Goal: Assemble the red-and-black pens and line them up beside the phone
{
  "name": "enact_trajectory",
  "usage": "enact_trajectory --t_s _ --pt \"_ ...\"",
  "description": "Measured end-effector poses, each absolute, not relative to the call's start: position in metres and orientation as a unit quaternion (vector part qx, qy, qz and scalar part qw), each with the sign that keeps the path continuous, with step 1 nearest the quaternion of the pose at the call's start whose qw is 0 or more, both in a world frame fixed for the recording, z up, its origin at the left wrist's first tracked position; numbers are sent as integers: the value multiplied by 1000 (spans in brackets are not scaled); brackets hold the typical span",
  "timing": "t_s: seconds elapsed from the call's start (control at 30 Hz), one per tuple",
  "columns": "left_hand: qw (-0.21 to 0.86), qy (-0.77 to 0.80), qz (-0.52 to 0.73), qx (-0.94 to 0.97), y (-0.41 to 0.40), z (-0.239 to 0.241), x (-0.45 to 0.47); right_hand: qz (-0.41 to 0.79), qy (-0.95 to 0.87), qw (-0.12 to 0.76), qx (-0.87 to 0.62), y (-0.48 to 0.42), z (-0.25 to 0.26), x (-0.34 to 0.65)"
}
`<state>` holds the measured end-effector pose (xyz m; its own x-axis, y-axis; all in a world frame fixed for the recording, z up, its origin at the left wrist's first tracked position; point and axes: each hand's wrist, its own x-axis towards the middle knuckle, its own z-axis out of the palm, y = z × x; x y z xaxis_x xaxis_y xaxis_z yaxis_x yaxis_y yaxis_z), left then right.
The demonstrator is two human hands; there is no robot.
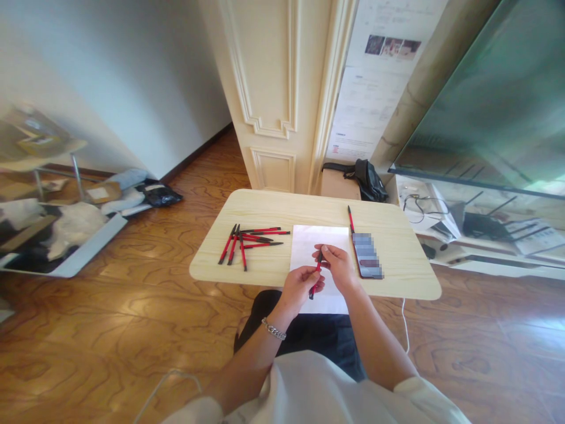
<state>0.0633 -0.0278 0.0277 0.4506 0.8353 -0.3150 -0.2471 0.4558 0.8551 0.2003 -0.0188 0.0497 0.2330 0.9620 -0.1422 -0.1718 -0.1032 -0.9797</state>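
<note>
Both my hands are on one red and black pen (pixel 317 275), tilted above a white sheet of paper (pixel 304 238). My left hand (pixel 301 284) grips the red barrel near its lower end. The fingers of my right hand (pixel 336 263) are closed round the black upper end. Left of the paper, several red and black pens (pixel 243 251) lie in a loose, crossing pile. To the right of the paper rests a phone (pixel 367 259) with a blurred screen. One more red and black pen (pixel 351 218) lies just beyond the phone's top edge.
The pale wooden table (pixel 410 259) has rounded corners, and the paper hangs over its near edge. A black bag (pixel 369 179) sits behind the table. Boxes and packages (pixel 62 235) lie on the floor at left. A white cable (pixel 405 330) hangs below the table.
</note>
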Motion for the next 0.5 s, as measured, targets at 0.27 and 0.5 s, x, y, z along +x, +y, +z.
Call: enact_trajectory --t_s 0.27,0.5 --pt "680 422 386 459 -32 19 69 407 -387 559 -609 -17 42 193" --pt "647 432 385 496 -34 11 68 365 -397 550 -638 -18 39 188"
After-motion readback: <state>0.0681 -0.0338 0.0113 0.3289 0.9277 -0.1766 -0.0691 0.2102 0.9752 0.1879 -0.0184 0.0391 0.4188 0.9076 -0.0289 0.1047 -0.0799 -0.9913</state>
